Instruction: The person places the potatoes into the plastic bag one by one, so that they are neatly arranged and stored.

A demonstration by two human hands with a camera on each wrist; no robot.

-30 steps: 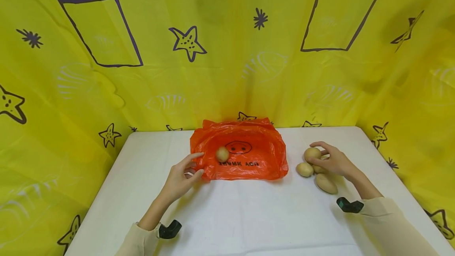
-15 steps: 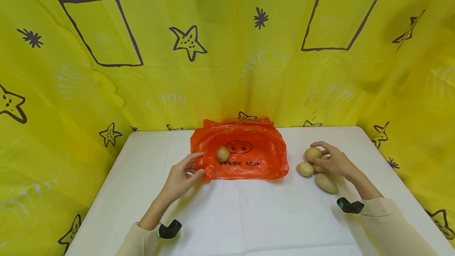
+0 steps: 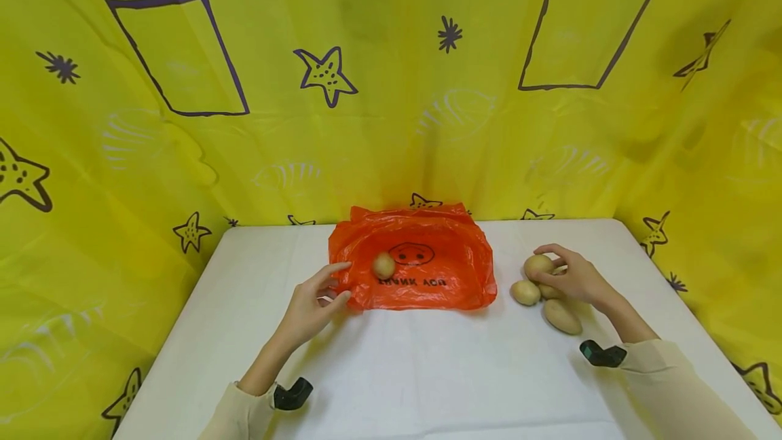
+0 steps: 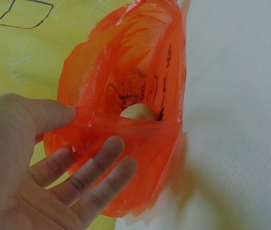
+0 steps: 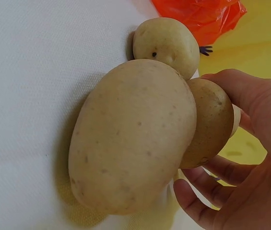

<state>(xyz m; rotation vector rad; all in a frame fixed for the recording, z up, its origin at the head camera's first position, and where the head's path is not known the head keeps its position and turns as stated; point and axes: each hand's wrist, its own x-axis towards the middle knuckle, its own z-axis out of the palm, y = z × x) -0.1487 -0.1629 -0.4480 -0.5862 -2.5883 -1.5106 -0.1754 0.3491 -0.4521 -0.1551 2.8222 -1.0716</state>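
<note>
My left hand (image 3: 309, 307) is at the left side of a red plastic bag (image 3: 455, 267), which lies with its mouth open. The left wrist view shows that hand (image 4: 58, 167) pinching the bag's rim at the thumb, its other fingers spread along the film. Inside the bag sits one potato (image 3: 383, 266). My right hand (image 3: 572, 277) holds a round potato (image 3: 537, 265) with thumb and fingers around it. Against it lie a darker potato (image 5: 209, 122), a small potato (image 3: 525, 292) and a big oval potato (image 3: 562, 316). The held potato is mostly hidden in the right wrist view.
A white cloth (image 3: 391, 372) covers the table. Yellow curtains (image 3: 391, 155) with drawn stars and fish stand at its back and both sides. On each wrist is a small black camera mount (image 3: 293, 394).
The head view has shifted very slightly. Both hands, the bag and the potatoes stay where they were.
</note>
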